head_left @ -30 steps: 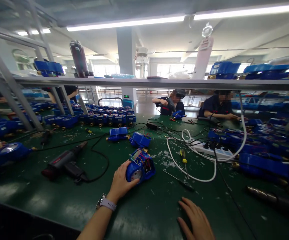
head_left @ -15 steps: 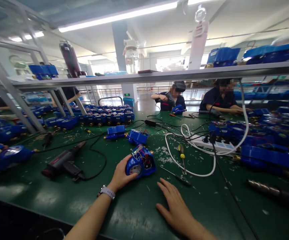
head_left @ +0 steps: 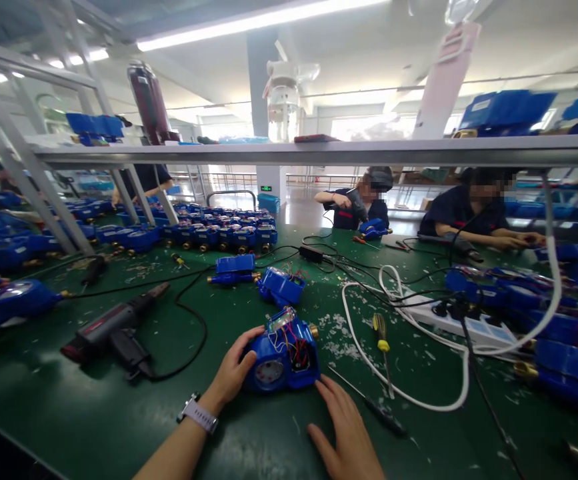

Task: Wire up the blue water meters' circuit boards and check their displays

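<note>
My left hand [head_left: 233, 371] grips the left side of an opened blue water meter [head_left: 285, 351] that sits on the green table [head_left: 119, 413]; red and yellow wires show inside its housing. My right hand [head_left: 345, 433] lies flat on the table with fingers spread, its fingertips close to the meter's right front corner. I wear a watch [head_left: 196, 415] on my left wrist. A long thin screwdriver [head_left: 369, 403] lies just right of my right hand.
A corded electric screwdriver [head_left: 113, 330] lies to the left. A yellow-handled screwdriver [head_left: 381, 337], a white cable [head_left: 419, 400] and a power strip [head_left: 463, 325] are to the right. Rows of blue meters [head_left: 219, 237] line the back. Two people [head_left: 363, 203] work across the table.
My right hand has moved forward and left until its fingertips are near the meter. My left hand has pulled the meter a little closer. The view has shifted left and down.
</note>
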{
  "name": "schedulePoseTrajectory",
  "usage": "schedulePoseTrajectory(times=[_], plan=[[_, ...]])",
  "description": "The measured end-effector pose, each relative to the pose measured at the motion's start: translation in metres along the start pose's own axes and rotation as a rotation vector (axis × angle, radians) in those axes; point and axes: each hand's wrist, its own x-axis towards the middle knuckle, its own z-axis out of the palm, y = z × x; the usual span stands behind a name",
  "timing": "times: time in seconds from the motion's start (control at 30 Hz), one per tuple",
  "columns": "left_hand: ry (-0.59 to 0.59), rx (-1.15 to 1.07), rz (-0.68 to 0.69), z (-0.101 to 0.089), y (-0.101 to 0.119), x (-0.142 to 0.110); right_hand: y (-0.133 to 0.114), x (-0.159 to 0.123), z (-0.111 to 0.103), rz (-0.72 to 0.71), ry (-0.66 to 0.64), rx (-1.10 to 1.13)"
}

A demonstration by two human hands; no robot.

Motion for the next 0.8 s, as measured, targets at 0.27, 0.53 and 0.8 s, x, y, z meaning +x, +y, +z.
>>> schedulePoseTrajectory(times=[0.27, 0.53, 0.8], plan=[[0.155, 0.121, -0.008, -0.001, 0.017, -0.011, 0.039, 0.007, -0.011, -0.142, -0.047, -0.218], [0.114, 0.115, -0.048, 0.008, 0.060, 0.015, 0.030, -0.003, 0.002, -0.616, 0.224, -0.264], [0.002, 0.059, -0.071, 0.014, 0.039, 0.006, 0.053, -0.003, 0.005, -0.394, 0.054, -0.183]])
